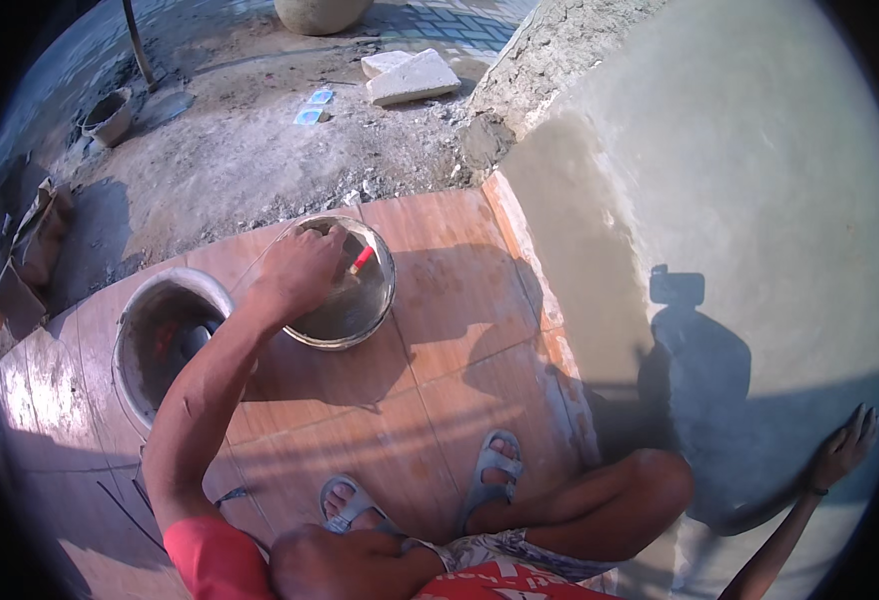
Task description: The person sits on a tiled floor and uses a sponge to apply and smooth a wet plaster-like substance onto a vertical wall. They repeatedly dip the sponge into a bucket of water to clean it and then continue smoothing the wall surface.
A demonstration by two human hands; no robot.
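My left hand is over the round bucket, which holds greyish water. Its fingers are curled downward, and whatever they may grip is hidden beneath them. Beside those fingers, a small red-handled tool, perhaps a brush, slants up from the bucket; most of it is out of sight. My right hand rests against the smooth grey plastered wall at the far right, fingers stretched out and holding nothing. A second bucket stands left of the first, partly behind my left forearm, with a blurred object inside.
Orange-brown tiles lie under my sandalled feet. Past their edge comes rough ground with pale blocks, blue packets and a small bucket. Crumpled brown bags lie at the left. A damp, darker patch marks the wall's lower part.
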